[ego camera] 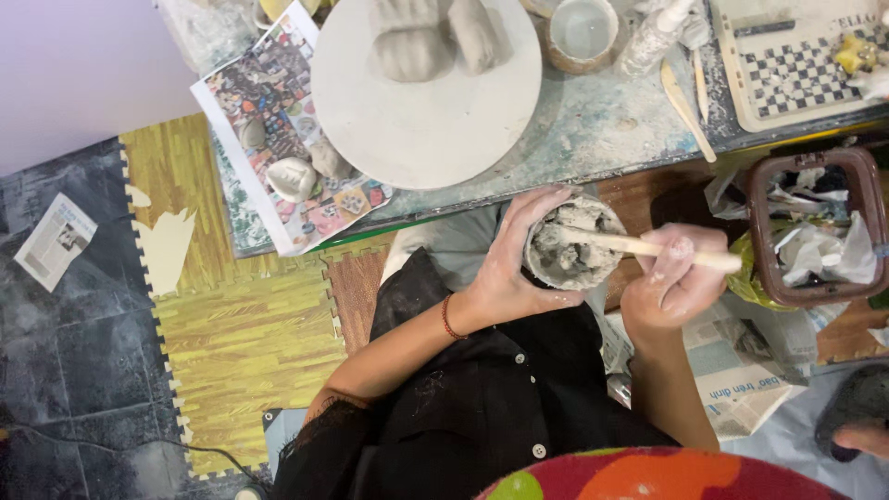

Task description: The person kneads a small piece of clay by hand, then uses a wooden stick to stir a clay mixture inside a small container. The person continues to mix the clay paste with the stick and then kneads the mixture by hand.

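Seen from overhead at a clay-smeared worktable (593,130): left hand (507,268) cupped around a small round grey clay pot (572,243), fingers curled close together along its outer wall, thumb on the near side. Pot held in the air over the lap, just off the table's front edge, its hollow rough with wet clay. Right hand (674,278), whitened with slip, pinching a pale wooden stick tool (648,248) between thumb and bunched fingers, the tip resting inside the pot's opening. Red cord bracelet (448,317) on the left wrist; black buttoned shirt (482,407) below. On the table above, a large round grey plaster bat (417,111) carrying blocks of clay, beside a colourful printed sheet (269,120) with small clay lumps on it. To the right, a brown plastic bin (815,227) stuffed with crumpled paper (newspaper spread beneath). Yellow and brown foam floor mats (231,324) at left.
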